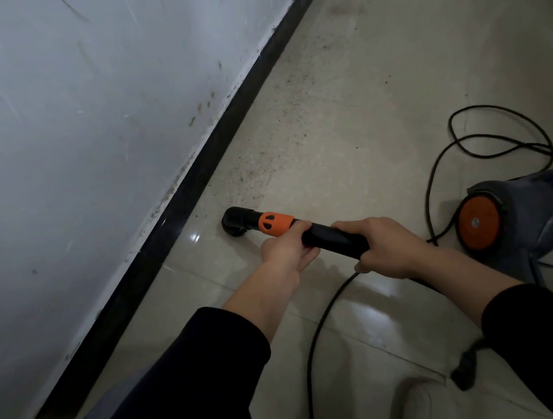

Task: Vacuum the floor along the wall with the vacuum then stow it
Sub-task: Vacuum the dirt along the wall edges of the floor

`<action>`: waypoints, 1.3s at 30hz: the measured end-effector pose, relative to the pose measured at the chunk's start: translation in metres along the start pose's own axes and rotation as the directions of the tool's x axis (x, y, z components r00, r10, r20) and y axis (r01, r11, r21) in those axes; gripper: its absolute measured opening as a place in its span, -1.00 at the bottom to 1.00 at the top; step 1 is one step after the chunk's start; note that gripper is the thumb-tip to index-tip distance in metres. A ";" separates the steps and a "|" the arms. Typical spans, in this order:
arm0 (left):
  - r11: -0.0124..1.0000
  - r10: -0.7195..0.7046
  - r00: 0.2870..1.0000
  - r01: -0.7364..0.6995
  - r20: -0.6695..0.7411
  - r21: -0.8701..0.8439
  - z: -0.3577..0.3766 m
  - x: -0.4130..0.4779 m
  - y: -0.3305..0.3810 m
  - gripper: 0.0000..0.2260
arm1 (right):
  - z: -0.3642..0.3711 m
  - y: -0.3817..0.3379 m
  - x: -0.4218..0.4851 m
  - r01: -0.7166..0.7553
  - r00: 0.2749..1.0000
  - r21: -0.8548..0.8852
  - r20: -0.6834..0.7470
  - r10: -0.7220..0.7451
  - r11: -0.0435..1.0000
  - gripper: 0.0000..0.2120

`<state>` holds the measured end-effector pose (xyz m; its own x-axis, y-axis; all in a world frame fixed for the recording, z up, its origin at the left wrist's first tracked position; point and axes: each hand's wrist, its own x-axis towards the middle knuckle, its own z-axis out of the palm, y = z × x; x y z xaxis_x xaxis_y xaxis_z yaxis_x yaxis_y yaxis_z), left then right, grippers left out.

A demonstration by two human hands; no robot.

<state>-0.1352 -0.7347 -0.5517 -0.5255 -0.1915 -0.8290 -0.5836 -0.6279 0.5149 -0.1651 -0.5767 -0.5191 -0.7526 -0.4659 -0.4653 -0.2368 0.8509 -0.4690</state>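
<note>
Both of your hands are wrapped round the one vacuum wand (pixel 320 234). Your left hand (pixel 288 246) grips it just behind the orange collar (pixel 274 223), fingers curled over the top. Your right hand (pixel 387 243) clasps the black tube further back, and a short bare stretch of tube shows between the two. Two black sleeves (pixel 214 363) cover your forearms.

The wand's long axis runs almost level across the view, from right to left, and its front end points at the wall (pixel 80 125). The single black nozzle (pixel 235 225) bends downward at the tip and sits low at the floor (pixel 373 69), near the dark baseboard (pixel 199 169) but not touching it. A band of dark specks (pixel 265 164) lies on the tiles along the baseboard, beyond the nozzle.

To your right stands the one vacuum body (pixel 533 209), grey, with one orange wheel (pixel 476 220) facing you. A black cord (pixel 495 146) lies in loose loops on the floor behind it. Another black line (pixel 318 331) runs from under your right hand down toward you; whether it is hose or cord cannot be told. One pale shoe (pixel 416 403) shows at the bottom edge.
</note>
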 end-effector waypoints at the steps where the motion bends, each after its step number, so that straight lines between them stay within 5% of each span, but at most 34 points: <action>1: 1.000 0.003 1.000 -0.003 -0.007 0.000 -0.002 0.000 0.001 -0.70 | 0.001 -0.002 0.002 0.004 1.000 -0.002 0.003 -0.004 1.000 -0.42; 23: 0.999 0.022 0.988 -0.027 -0.153 -0.032 -0.054 0.014 0.028 -0.68 | 0.052 -0.049 0.037 0.123 0.988 -0.077 -0.086 -0.129 0.989 -0.43; 39: 1.000 0.028 0.991 -0.027 -0.134 0.006 -0.046 0.021 0.026 -0.61 | 0.053 -0.051 0.025 0.033 0.989 -0.139 -0.138 -0.052 0.990 -0.38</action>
<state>-0.1330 -0.7891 -0.5661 -0.4535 -0.3084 -0.8362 -0.5730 -0.6177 0.5386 -0.1394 -0.6445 -0.5464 -0.8167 -0.4717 -0.3324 -0.3443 0.8606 -0.3752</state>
